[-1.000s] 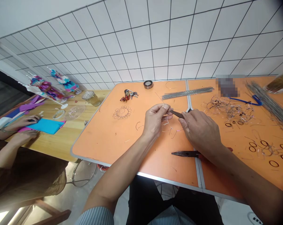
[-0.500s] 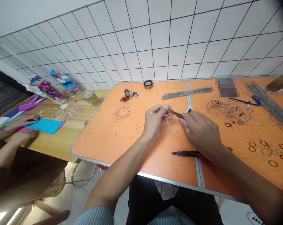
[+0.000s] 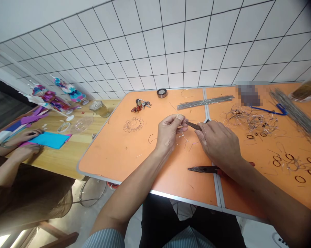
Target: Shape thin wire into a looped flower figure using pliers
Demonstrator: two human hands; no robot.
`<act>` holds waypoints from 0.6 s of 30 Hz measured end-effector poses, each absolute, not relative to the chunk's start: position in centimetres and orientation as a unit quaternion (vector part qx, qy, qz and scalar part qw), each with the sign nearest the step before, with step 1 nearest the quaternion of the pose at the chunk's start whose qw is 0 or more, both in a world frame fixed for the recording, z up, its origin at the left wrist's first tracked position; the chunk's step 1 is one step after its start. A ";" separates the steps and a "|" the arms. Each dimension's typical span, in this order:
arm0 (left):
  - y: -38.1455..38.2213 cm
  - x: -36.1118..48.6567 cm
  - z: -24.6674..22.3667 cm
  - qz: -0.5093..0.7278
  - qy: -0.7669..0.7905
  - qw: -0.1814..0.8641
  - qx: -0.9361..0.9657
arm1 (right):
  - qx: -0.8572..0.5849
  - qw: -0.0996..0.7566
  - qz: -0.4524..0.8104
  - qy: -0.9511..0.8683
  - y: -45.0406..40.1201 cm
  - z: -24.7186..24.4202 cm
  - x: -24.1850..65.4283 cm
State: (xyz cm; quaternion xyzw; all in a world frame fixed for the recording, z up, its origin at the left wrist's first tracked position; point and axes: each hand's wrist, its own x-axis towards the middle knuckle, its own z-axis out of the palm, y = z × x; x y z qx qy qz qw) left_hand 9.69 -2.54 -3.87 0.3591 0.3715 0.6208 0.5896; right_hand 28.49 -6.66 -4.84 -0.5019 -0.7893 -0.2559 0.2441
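Thumb and fingers of my left hand (image 3: 169, 132) are pinched on a thin wire (image 3: 182, 136) that curves below the fingertips. In my right hand (image 3: 220, 139) are slim-nosed pliers (image 3: 194, 125), their dark jaws pointing left and meeting the wire at my left fingertips. The grip end of the pliers is mostly hidden in my palm. A second pair of pliers (image 3: 203, 169) lies beneath my right wrist, tip to the left. Left of my hands, a looped wire ring with a scalloped edge (image 3: 133, 124) rests on the orange table (image 3: 114, 151).
Behind my hands lie a bundle of straight wires (image 3: 204, 102), a tape roll (image 3: 162, 93) and keys (image 3: 142, 104). Tangled wire pieces (image 3: 258, 120) and dark rings (image 3: 300, 179) cover the right side. At left, another person's hands (image 3: 31, 148) hold a blue sheet (image 3: 52, 139) on a wooden table.
The view has shifted very slightly. Both my hands keep almost the same pose, with the pliers still at the wire by my left fingertips.
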 end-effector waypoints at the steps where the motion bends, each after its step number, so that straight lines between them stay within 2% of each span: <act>1: -2.5 9.7 -3.9 0.622 0.370 0.589 0.360 | -0.501 0.246 -0.258 -0.789 -6.7 -4.8 28.5; 18: -2.8 9.7 -3.6 0.622 0.374 0.585 0.362 | -0.507 0.246 -0.235 -0.792 -6.6 -4.9 28.5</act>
